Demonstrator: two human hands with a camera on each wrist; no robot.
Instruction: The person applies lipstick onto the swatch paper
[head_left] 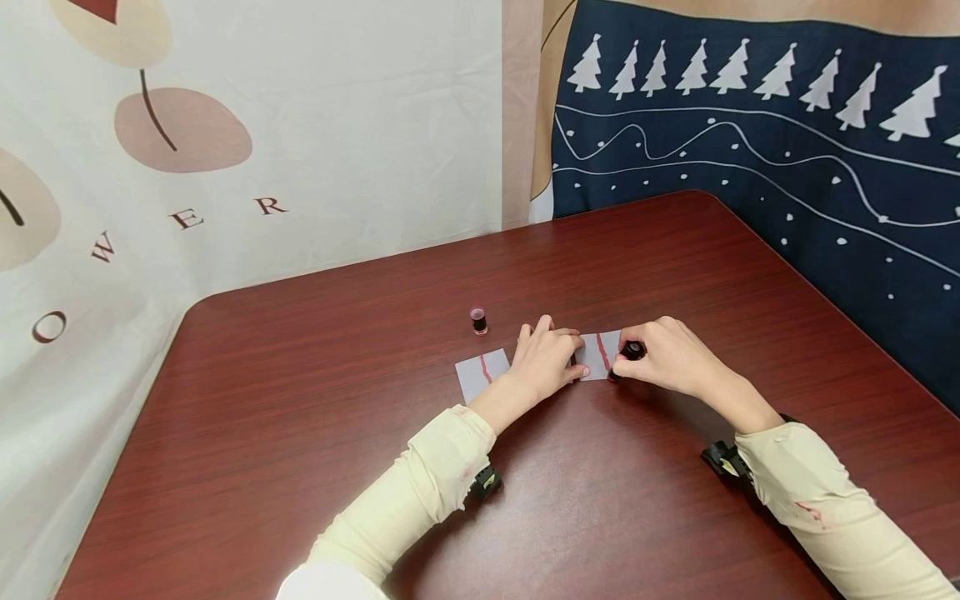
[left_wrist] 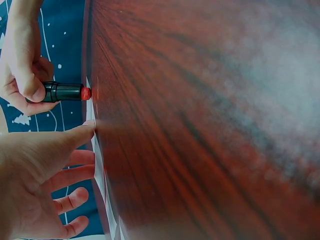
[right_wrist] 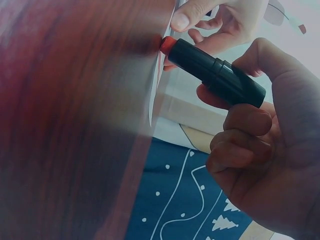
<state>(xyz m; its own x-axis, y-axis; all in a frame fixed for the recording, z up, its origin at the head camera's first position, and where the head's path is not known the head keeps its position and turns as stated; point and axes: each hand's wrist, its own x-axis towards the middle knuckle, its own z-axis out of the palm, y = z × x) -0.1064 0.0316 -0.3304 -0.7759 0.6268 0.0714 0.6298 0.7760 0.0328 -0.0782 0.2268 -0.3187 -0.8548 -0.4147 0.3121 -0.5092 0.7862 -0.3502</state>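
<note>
In the head view my right hand (head_left: 671,354) pinches a black lipstick tube (right_wrist: 215,72) between thumb and fingers. The lipstick's red tip (right_wrist: 167,45) meets the white paper (head_left: 591,350) near its right edge, and a red wavy streak (head_left: 603,350) runs down that paper. My left hand (head_left: 542,358) rests on the paper's left side, thumb and fingertips touching it. To the left lies another piece of white paper (head_left: 472,382) with a red streak, partly covered by the left forearm. Whether the two pieces join is hidden under the left hand.
A small cap-like cylinder (head_left: 478,322), clear pink with a dark band, stands on the reddish-brown wooden table (head_left: 300,375) behind the left paper. A pale printed cloth (head_left: 360,125) and a dark blue cloth with white trees (head_left: 675,133) hang beyond the table's edges.
</note>
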